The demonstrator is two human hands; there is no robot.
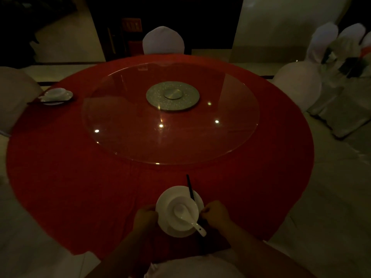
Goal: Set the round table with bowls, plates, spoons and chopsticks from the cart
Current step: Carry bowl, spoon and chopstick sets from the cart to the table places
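Hands (145, 216) (215, 215) flanking plate (162, 199), grips unclear in dimness, chopsticks (189, 187) partly hidden behind bowl (192, 207).

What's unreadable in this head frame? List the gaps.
- Cart: outside the head view, not seen at all.
- Far place setting: small and dim; plate and bowl show, a spoon cannot be told.
- Chopsticks: lower part hidden behind the bowl; one stick or two unclear.
- Left hand and right hand: dark; grip on the plate unclear.
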